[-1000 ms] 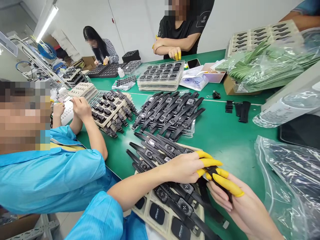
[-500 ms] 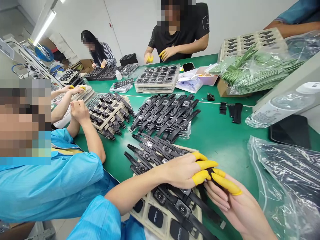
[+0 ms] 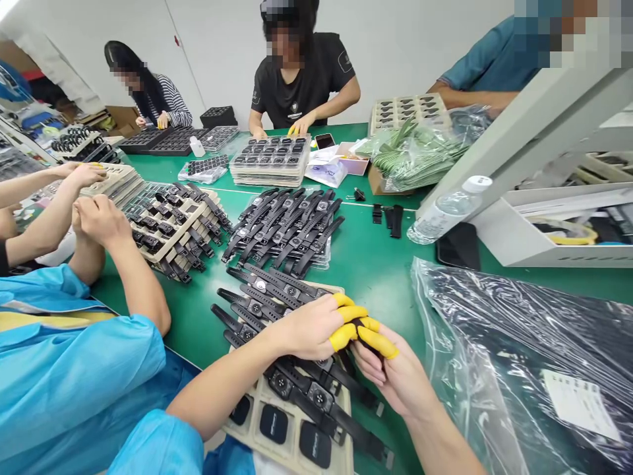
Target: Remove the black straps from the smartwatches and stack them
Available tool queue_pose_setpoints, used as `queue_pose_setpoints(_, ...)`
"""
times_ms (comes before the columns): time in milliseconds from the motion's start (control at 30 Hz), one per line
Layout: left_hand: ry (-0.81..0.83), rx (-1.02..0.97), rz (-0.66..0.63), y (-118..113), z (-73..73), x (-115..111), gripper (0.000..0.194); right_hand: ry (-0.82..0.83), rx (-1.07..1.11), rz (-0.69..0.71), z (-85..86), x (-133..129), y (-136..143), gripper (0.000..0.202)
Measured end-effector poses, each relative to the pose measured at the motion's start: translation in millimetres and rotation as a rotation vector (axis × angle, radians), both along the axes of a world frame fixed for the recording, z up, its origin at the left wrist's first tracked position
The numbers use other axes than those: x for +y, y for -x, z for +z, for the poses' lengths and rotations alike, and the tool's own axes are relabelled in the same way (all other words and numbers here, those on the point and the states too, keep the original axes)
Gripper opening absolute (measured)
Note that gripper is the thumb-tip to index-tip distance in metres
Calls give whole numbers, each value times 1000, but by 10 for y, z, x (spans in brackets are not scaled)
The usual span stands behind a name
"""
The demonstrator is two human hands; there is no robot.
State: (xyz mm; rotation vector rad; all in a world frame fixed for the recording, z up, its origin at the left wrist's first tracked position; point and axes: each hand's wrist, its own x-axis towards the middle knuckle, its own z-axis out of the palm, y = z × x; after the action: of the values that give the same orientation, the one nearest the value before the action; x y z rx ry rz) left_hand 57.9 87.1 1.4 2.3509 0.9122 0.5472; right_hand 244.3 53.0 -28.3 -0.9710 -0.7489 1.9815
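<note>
My left hand (image 3: 316, 326) and my right hand (image 3: 388, 359) meet over a tray, with yellow finger cots on several fingers. Between their fingertips both pinch a small black piece that looks like a watch strap (image 3: 364, 340); the fingers hide much of it. Beneath them, a beige tray (image 3: 257, 432) bears rows of black smartwatches (image 3: 320, 397) with straps attached, sensor backs facing up. In its front pockets lie square black watch bodies (image 3: 315, 445) without visible straps. Strap ends stick out past the tray's right edge, below my right hand.
Stacked strapped watches (image 3: 287, 227) lie behind my tray. Right of me are a plastic bag of black straps (image 3: 534, 343), a water bottle (image 3: 448, 211), a dark phone (image 3: 457, 247) and a white bin (image 3: 554, 254). A co-worker in blue (image 3: 74, 376) sits close at left; others work across the table.
The view has turned right, so things sit further left and the white bin now shows. Both my hands keep their pinch on the black strap, with little visible change.
</note>
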Motion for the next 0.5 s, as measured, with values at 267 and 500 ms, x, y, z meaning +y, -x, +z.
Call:
queue_pose_setpoints(267,-34,-115,130,29,-13,-57,51,-380,-328,-118,-50,17,-23,46)
queue_pose_setpoints(500,-142,-143,275,215,230,-6,49,-486,-441,-83,-65,29,-25,42)
